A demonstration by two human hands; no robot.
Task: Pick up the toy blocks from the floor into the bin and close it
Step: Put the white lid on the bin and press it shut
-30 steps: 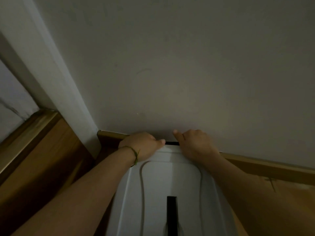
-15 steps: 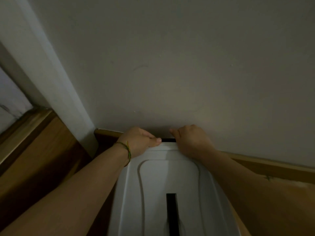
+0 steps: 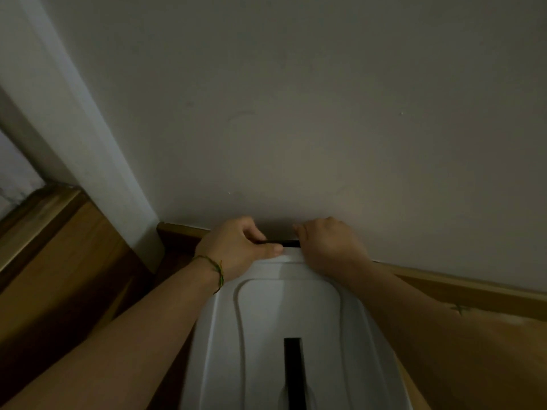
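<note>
1. Head view, looking down along a white bin lid (image 3: 290,335). The lid lies flat over the bin and runs from the bottom edge of the frame to the wall (image 3: 296,113).
2. The lid's far edge sits just short of the wall. A black strip (image 3: 288,242) shows in the narrow gap between the two hands.
3. Left hand (image 3: 233,253): fingers curled over the lid's far edge on the left, thumb lying along the rim and pointing right. It grips the edge. A green wrist cord (image 3: 218,272) is on the wrist.
4. Right hand (image 3: 328,247): fingers curled over the same far edge on the right, knuckles up, holding it. The fingertips are hidden behind the rim.
5. A dark slot (image 3: 294,371) runs down the lid's centre line inside a raised oval outline.
6. A skirting board (image 3: 458,287) lines the wall's base, close behind both hands, so there is little room beyond the lid.
7. The wooden floor (image 3: 59,276) lies open to the left of the bin. White corner trim (image 3: 88,143) rises at the far left.
</note>
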